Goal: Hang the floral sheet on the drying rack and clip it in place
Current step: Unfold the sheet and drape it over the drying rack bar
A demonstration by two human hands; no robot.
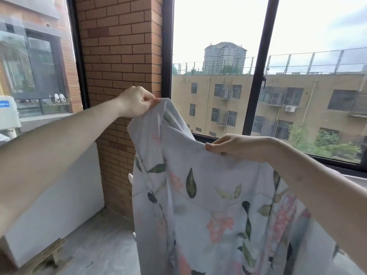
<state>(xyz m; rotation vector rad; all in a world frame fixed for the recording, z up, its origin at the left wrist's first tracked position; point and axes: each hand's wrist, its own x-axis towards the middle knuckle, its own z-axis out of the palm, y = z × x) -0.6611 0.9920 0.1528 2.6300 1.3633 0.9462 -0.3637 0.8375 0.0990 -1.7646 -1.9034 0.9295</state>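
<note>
The floral sheet [210, 205] is pale lilac with green leaves and pink flowers, and it hangs in front of me from both hands. My left hand [137, 102] pinches its top corner, raised high in front of the brick pillar. My right hand [238, 146] grips the upper edge lower down and to the right, fingers curled over the cloth. The sheet falls in folds past the bottom of the view. No drying rack and no clips are in view.
A brick pillar [123, 56] stands straight ahead. A black-framed window [258, 80] fills the right, with buildings outside. A white low wall [59, 195] and a grey floor [95, 245] lie at the lower left, with a wooden piece [41, 257] in the corner.
</note>
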